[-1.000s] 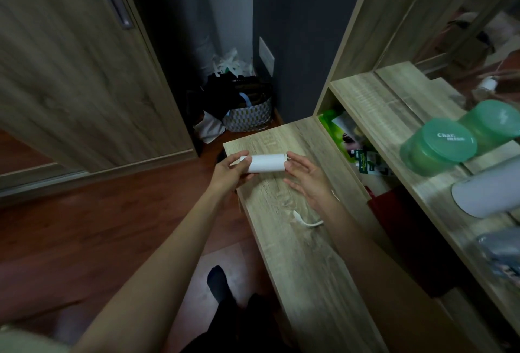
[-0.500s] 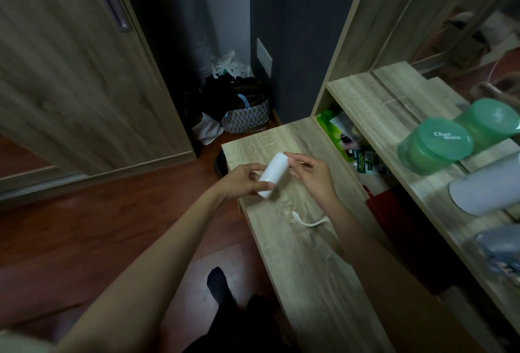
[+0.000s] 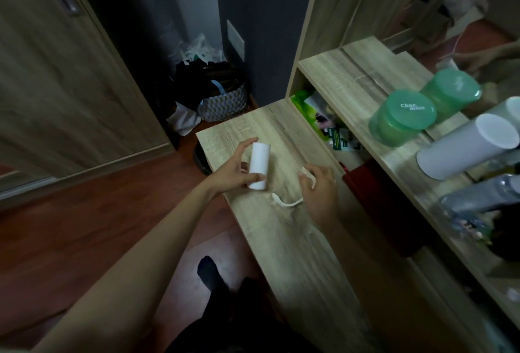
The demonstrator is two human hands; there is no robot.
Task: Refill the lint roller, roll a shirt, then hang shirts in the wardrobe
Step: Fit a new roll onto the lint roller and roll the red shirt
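Note:
My left hand (image 3: pixel 235 168) grips a white lint roll refill (image 3: pixel 259 165), holding it nearly upright over the wooden bench top (image 3: pixel 295 240). My right hand (image 3: pixel 318 186) sits to the right of the roll, apart from it, with its fingers curled on a white lint roller handle (image 3: pixel 288 202). One end of the handle shows by the fingertips, and its curved part lies on the bench below the hand. No shirt is in view.
A wardrobe door (image 3: pixel 56 85) stands at the left. A basket of dark bags (image 3: pixel 222 102) sits on the floor in the corner. The shelf unit (image 3: pixel 351 85) at the right carries a green lidded tub (image 3: pixel 402 119) and a white cylinder (image 3: pixel 467 147).
The left hand turned the roll from lying crosswise to nearly upright. The right hand let go of the roll's end and moved down-right onto the handle.

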